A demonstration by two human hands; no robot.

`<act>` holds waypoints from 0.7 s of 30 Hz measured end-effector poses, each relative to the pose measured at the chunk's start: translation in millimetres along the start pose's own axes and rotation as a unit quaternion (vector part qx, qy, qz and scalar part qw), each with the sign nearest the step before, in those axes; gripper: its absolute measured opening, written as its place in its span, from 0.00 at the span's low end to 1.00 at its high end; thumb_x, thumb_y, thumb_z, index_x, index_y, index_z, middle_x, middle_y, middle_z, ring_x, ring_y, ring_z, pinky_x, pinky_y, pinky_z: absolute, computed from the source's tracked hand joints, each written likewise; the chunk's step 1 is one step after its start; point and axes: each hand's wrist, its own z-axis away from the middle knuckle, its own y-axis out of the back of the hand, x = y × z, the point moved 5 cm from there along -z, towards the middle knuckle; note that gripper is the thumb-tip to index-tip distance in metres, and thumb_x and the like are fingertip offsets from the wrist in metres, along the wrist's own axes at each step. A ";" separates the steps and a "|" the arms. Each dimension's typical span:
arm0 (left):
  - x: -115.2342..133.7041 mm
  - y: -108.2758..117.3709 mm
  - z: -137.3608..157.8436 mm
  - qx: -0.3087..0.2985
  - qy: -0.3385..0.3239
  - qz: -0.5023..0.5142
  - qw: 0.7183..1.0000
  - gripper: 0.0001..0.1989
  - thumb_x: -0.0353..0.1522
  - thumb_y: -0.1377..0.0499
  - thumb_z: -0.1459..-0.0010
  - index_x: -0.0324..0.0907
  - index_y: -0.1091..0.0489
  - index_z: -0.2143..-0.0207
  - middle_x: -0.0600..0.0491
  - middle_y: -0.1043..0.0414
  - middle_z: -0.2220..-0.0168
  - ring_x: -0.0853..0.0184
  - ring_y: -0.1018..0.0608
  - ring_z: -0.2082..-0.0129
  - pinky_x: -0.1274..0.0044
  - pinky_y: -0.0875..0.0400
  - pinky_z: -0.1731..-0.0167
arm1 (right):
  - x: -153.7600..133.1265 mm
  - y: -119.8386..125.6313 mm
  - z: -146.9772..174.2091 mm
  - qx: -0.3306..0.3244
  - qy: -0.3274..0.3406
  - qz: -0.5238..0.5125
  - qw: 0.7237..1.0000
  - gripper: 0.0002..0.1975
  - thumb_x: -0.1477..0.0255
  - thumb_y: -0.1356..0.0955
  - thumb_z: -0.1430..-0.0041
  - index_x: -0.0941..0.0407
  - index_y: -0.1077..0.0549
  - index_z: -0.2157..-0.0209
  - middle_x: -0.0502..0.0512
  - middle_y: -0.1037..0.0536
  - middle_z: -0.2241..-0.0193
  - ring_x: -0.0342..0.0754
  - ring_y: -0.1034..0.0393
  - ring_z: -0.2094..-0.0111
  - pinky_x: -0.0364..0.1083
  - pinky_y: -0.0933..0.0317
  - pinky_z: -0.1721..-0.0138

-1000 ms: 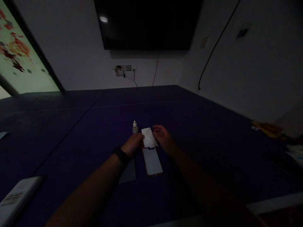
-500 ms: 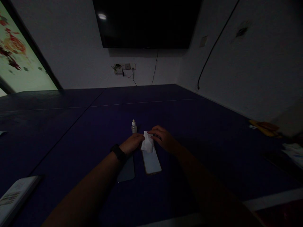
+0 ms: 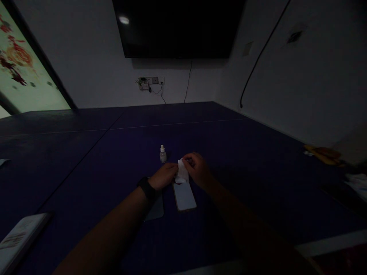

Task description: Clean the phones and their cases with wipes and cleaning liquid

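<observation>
A small white tissue (image 3: 182, 173) is pinched between both hands over the upper end of a phone (image 3: 185, 197) with a pale face and thin edging. My left hand (image 3: 165, 175), with a dark watch on the wrist, grips the tissue's left side. On its upper right corner my right hand (image 3: 197, 169) closes with thumb and fingers. A darker flat slab (image 3: 156, 209), phone-like in shape, lies partly under my left wrist. Just beyond my left hand stands a small clear bottle (image 3: 163, 156) with a white dropper-like cap, upright.
The dark blue table (image 3: 137, 145) stretches to the wall. A white box-like object (image 3: 21, 236) lies at the near left. Yellow cloth (image 3: 323, 153) and other items sit at the right edge. A large screen (image 3: 180, 30) hangs above wall sockets (image 3: 155, 80).
Both hands have shifted slightly right with the tissue, which now looks narrower and more folded. More of the bottle's base shows. The phone has stayed in place.
</observation>
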 end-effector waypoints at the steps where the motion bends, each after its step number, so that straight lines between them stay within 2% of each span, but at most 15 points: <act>1: 0.4 -1.1 0.3 0.001 0.002 0.008 1.000 0.14 0.41 0.38 0.46 0.38 0.26 0.74 0.52 0.27 0.74 0.69 0.28 0.74 0.77 0.33 0.71 | -1.2 -0.2 0.3 -0.003 0.003 -0.001 1.000 0.04 0.72 0.33 0.38 0.53 0.25 0.66 0.55 0.23 0.67 0.52 0.29 0.63 0.50 0.36 0.56; 4: 2.0 -6.0 3.5 0.000 0.013 0.041 0.999 0.21 0.48 0.43 0.41 0.39 0.24 0.66 0.47 0.23 0.68 0.64 0.24 0.69 0.73 0.28 0.67 | -3.8 -0.1 0.8 -0.018 0.007 -0.012 1.000 0.03 0.72 0.32 0.40 0.53 0.25 0.67 0.54 0.24 0.67 0.53 0.30 0.61 0.51 0.37 0.54; 6: 2.1 -10.3 6.3 -0.018 0.024 0.055 0.998 0.22 0.50 0.41 0.42 0.39 0.24 0.61 0.46 0.22 0.64 0.63 0.22 0.66 0.71 0.26 0.65 | -2.9 0.0 0.9 -0.024 -0.001 -0.027 0.999 0.02 0.72 0.31 0.42 0.52 0.25 0.68 0.54 0.25 0.67 0.53 0.31 0.60 0.51 0.38 0.53; 8: 0.9 -13.0 8.0 -0.038 0.030 0.053 0.997 0.19 0.44 0.32 0.49 0.38 0.24 0.62 0.48 0.22 0.64 0.65 0.22 0.66 0.73 0.26 0.64 | 1.6 -0.1 0.5 -0.021 -0.022 -0.048 0.998 0.01 0.72 0.31 0.43 0.52 0.25 0.68 0.54 0.25 0.67 0.52 0.31 0.60 0.50 0.38 0.53; 10: -0.7 -12.6 8.0 -0.049 0.029 0.048 0.997 0.16 0.36 0.28 0.55 0.38 0.24 0.66 0.51 0.23 0.67 0.68 0.23 0.68 0.75 0.28 0.64 | 9.9 -0.8 0.0 -0.012 -0.059 -0.075 0.995 0.03 0.70 0.30 0.44 0.53 0.25 0.66 0.53 0.26 0.67 0.51 0.31 0.62 0.49 0.37 0.57; 13: -1.7 -7.9 6.1 -0.045 0.022 0.048 0.998 0.11 0.32 0.30 0.54 0.38 0.25 0.67 0.52 0.23 0.69 0.70 0.24 0.70 0.77 0.29 0.65 | 25.6 -4.2 0.0 -0.012 -0.136 -0.130 0.982 0.12 0.65 0.29 0.45 0.54 0.25 0.59 0.53 0.26 0.65 0.47 0.31 0.68 0.46 0.37 0.65; 15: -1.0 -4.7 5.2 -0.042 0.022 0.045 0.998 0.10 0.30 0.31 0.53 0.38 0.25 0.66 0.51 0.22 0.67 0.69 0.23 0.69 0.76 0.29 0.63 | 33.7 -8.4 1.0 -0.039 -0.184 -0.175 0.966 0.17 0.61 0.29 0.45 0.55 0.24 0.57 0.52 0.24 0.66 0.45 0.31 0.72 0.44 0.38 0.70; 18: 0.5 -0.1 4.8 -0.035 0.028 0.038 0.998 0.13 0.27 0.31 0.54 0.38 0.25 0.63 0.50 0.21 0.65 0.68 0.22 0.67 0.74 0.28 0.61 | 38.6 -14.2 3.6 -0.104 -0.235 -0.241 0.936 0.15 0.59 0.26 0.49 0.57 0.22 0.67 0.50 0.23 0.75 0.44 0.31 0.76 0.43 0.39 0.74; 21: 0.0 6.7 4.1 -0.016 0.038 0.023 0.999 0.16 0.26 0.30 0.56 0.38 0.25 0.61 0.50 0.21 0.65 0.68 0.21 0.68 0.74 0.27 0.62 | 40.2 -14.4 5.4 -0.129 -0.274 -0.298 0.905 0.14 0.61 0.24 0.53 0.57 0.24 0.74 0.48 0.25 0.80 0.43 0.32 0.78 0.42 0.39 0.75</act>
